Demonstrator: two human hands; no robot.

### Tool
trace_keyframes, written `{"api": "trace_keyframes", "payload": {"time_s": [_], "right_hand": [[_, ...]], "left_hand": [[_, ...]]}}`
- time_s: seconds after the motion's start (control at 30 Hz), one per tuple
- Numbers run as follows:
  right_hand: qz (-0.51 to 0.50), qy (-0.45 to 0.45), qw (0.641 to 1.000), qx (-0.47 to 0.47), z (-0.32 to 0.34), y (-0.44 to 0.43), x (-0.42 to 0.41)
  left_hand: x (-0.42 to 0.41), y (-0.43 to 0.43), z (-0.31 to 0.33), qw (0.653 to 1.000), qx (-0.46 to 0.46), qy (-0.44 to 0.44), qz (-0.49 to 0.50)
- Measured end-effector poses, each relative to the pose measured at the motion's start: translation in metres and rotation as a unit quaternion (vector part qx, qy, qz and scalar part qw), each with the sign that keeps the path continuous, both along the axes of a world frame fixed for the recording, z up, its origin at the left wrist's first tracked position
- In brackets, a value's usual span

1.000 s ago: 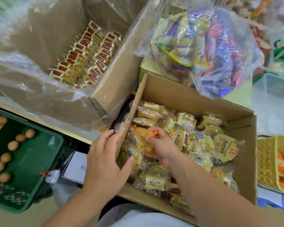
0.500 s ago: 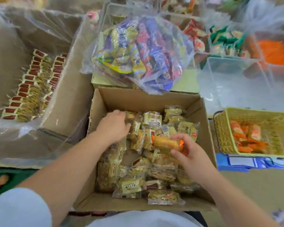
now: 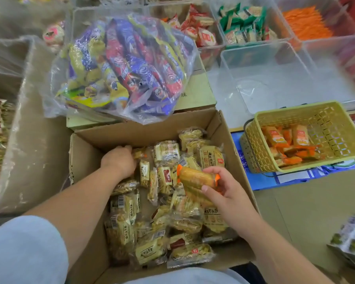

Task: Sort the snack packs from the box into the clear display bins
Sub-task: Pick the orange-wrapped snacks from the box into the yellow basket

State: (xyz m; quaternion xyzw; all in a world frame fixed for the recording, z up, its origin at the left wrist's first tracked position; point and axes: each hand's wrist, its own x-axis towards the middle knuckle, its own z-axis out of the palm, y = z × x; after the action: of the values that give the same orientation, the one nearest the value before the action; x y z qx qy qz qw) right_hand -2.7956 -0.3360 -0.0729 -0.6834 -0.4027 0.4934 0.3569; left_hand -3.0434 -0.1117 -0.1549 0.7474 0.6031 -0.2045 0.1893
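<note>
Nearest you, your pale blue sleeve (image 3: 25,249) fills the lower left corner. Just beyond it sits the open brown cardboard box (image 3: 86,152), its floor heaped with small clear-wrapped yellow snack packs (image 3: 127,214). Your right hand (image 3: 228,195) is over the right side of the box. Its thumb and fingers are curled round one orange-ended clear snack pack (image 3: 197,177), held roughly level just above the heap. Your left hand (image 3: 119,160) reaches to the far left corner of the box, knuckles up and fingertips buried among the packs. You cannot tell whether it grips any of them. Right of the box, apart from it, stands a yellow plastic lattice basket (image 3: 295,117) with several orange-wrapped packs (image 3: 285,144) at its bottom. Behind the box, a large clear plastic bag (image 3: 127,68) of blue, red and yellow packets rests on a pale green carton (image 3: 201,93). Farther right is a clear plastic display bin (image 3: 264,64). Beyond it, more clear bins hold red packs (image 3: 201,31), green packs (image 3: 242,23) and orange sticks (image 3: 307,27).
</note>
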Motion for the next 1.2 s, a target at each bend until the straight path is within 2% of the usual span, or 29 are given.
{"api": "trace_keyframes", "payload": {"time_s": [0.23, 0.37, 0.47, 0.6, 0.73, 0.8, 0.93, 0.97, 1.07, 1.13, 1.2], "right_hand": [[-0.029, 0.055, 0.998, -0.012, -0.006, 0.0, 0.0], [-0.038, 0.084, 0.996, -0.019, -0.005, 0.002, -0.003], [-0.043, 0.094, 0.994, -0.02, 0.0, 0.003, -0.005], [-0.045, 0.1, 0.994, -0.01, 0.012, -0.001, -0.005], [-0.038, 0.111, 0.993, 0.004, 0.031, -0.008, 0.006], [-0.037, 0.107, 0.993, 0.012, 0.04, -0.01, 0.015], [-0.038, 0.122, 0.991, 0.029, 0.055, -0.017, 0.049], [-0.039, 0.128, 0.991, 0.032, 0.058, -0.019, 0.062], [-0.053, 0.131, 0.989, 0.035, 0.062, -0.023, 0.108], [-0.061, 0.126, 0.989, 0.048, 0.062, -0.025, 0.147], [-0.077, 0.112, 0.989, 0.062, 0.061, -0.025, 0.194]], "left_hand": [[0.003, 0.007, -0.008, 0.994, -0.108, 0.024, 0.006], [0.003, 0.005, -0.009, 0.994, -0.084, 0.07, -0.03], [0.006, 0.003, -0.013, 0.996, -0.087, -0.008, -0.01], [0.006, -0.008, -0.012, 0.997, -0.033, -0.066, 0.017], [0.002, -0.028, 0.009, 0.987, 0.098, -0.131, -0.001], [0.0, -0.042, 0.03, 0.969, 0.14, -0.205, 0.016], [0.011, -0.091, 0.082, 0.924, 0.147, -0.341, 0.091], [0.02, -0.107, 0.094, 0.901, 0.135, -0.388, 0.14], [0.057, -0.155, 0.12, 0.794, 0.067, -0.53, 0.29], [0.088, -0.182, 0.126, 0.741, 0.04, -0.563, 0.364], [0.123, -0.201, 0.122, 0.712, 0.028, -0.562, 0.42]]}}
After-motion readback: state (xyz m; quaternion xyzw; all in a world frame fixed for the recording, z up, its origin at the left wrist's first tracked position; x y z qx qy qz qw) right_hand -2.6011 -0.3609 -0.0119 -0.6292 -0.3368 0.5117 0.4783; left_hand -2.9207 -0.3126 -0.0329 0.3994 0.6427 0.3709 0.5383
